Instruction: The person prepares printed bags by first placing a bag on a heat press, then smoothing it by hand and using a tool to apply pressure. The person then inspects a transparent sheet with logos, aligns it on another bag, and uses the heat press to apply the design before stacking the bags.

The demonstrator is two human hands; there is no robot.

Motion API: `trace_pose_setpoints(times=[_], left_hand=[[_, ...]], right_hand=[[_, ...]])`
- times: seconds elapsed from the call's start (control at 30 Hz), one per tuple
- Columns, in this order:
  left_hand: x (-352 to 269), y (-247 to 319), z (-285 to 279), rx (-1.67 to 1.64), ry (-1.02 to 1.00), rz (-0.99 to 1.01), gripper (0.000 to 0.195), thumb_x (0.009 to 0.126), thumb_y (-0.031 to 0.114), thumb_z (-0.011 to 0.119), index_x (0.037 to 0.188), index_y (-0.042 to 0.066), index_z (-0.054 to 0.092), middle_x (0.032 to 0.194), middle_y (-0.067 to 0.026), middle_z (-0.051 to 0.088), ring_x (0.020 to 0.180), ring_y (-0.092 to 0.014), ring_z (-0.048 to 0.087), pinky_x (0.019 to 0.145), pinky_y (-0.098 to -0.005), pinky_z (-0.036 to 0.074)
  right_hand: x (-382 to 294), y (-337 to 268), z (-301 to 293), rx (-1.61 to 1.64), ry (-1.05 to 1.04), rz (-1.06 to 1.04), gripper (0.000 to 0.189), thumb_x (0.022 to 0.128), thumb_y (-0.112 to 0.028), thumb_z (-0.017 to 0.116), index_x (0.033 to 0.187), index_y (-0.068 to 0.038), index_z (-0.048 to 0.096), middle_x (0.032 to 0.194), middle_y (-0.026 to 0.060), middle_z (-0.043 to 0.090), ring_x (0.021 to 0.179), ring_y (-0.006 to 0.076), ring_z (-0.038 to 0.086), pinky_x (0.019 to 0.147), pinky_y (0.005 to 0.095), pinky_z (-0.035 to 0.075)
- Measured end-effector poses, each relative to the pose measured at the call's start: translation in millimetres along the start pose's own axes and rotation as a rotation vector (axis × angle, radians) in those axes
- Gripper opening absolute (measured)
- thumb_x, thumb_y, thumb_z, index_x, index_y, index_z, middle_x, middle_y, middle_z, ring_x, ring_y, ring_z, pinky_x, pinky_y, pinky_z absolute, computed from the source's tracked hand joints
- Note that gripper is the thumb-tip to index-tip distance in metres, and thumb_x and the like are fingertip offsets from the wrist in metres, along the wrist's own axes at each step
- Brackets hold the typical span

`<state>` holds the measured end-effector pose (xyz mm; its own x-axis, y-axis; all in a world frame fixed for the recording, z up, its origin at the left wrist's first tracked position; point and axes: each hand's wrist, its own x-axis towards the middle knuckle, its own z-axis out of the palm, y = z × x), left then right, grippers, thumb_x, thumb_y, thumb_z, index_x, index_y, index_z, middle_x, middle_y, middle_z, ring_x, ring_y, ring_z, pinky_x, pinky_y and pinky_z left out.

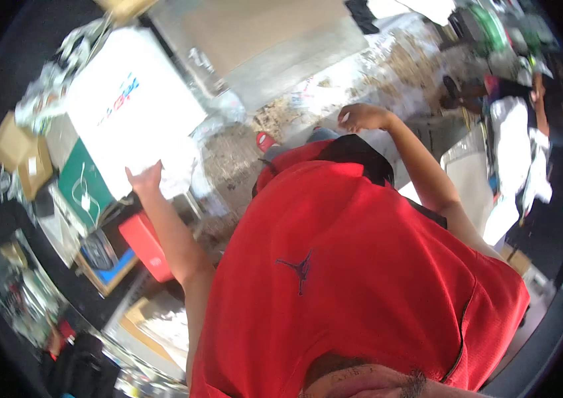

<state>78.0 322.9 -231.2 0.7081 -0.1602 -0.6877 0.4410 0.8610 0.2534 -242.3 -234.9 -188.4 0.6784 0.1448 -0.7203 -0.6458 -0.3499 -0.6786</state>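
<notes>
My left hand [144, 177] is at the near edge of a white cloth or garment [137, 119], which lies spread flat and bears a small red and blue print. Glare and the white material hide part of the fingers, so I cannot tell whether they grip the edge or only touch it. My right hand [363, 118] hangs in front of my right side, fingers loosely curled and thumb apart, with no object visible in it. Below it the floor is bright and blurred.
Left are a green surface [80, 186] with a white cable [85, 200], a red box [147, 246] and an open cardboard box [23, 154]. A brown and grey panel [281, 45] stands ahead. Plastic wrapping [227, 109] litters the floor. Another person [552, 104] is at right, near white fabric [510, 144].
</notes>
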Motion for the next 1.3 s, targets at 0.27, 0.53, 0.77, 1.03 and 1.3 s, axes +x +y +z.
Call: trace_pose_setpoints(times=[0.27, 0.53, 0.77, 1.03, 1.3], left_hand=[[-51.1, 6.6, 18.9, 0.423, 0.373, 0.112, 0.085, 0.085, 0.037, 0.063, 0.150, 0.002, 0.023, 0.149, -0.0224, 0.031, 0.137, -0.035, 0.031, 0.116, -0.0538, 0.020], [-118.4, -193.5, 84.0, 1.634, -0.317, 1.202, 0.032, 0.092, 0.009, 0.057, 0.120, -0.003, 0.049, 0.119, -0.0138, 0.050, 0.112, -0.025, 0.051, 0.097, -0.0385, 0.046], [-168.6, -457.6, 219.3, 1.248, -0.944, 0.509, 0.015, 0.091, -0.002, 0.061, 0.106, 0.000, 0.059, 0.101, -0.0055, 0.060, 0.093, -0.012, 0.058, 0.086, -0.0282, 0.048], [-169.9, -592.0, 245.8, 1.640, -1.179, 0.348, 0.012, 0.092, 0.004, 0.065, 0.103, 0.000, 0.065, 0.091, -0.0035, 0.066, 0.087, -0.010, 0.062, 0.083, -0.0259, 0.049], [-111.5, -703.6, 292.3, 1.582, -1.200, 0.052, 0.008, 0.093, 0.006, 0.063, 0.097, -0.001, 0.064, 0.087, -0.0029, 0.066, 0.082, -0.009, 0.061, 0.077, -0.0240, 0.049]], right_hand=[[-148.4, 331.2, 11.6, 1.015, 0.951, 0.177, 0.014, 0.086, -0.012, 0.060, 0.097, -0.003, 0.063, 0.077, 0.0033, 0.061, 0.066, 0.0148, 0.063, 0.050, 0.0252, 0.047], [-190.6, 321.3, 29.2, 0.723, 1.403, 0.491, 0.014, 0.083, -0.010, 0.062, 0.093, -0.001, 0.067, 0.075, 0.0041, 0.064, 0.059, 0.0088, 0.057, 0.052, 0.0229, 0.045], [-147.1, 355.2, -87.8, 0.299, 1.211, 0.297, 0.018, 0.085, -0.016, 0.064, 0.095, -0.003, 0.068, 0.076, 0.0042, 0.067, 0.063, 0.0118, 0.061, 0.059, 0.0275, 0.049], [-153.3, 341.2, -194.8, 0.524, 1.251, 0.162, 0.018, 0.086, -0.014, 0.064, 0.098, 0.000, 0.069, 0.079, 0.0078, 0.071, 0.069, 0.0145, 0.066, 0.064, 0.0294, 0.052], [-247.7, 360.3, -208.1, 0.567, 1.497, 0.159, 0.008, 0.091, -0.011, 0.063, 0.093, -0.003, 0.066, 0.076, -0.0004, 0.065, 0.067, 0.0077, 0.057, 0.061, 0.0245, 0.047]])
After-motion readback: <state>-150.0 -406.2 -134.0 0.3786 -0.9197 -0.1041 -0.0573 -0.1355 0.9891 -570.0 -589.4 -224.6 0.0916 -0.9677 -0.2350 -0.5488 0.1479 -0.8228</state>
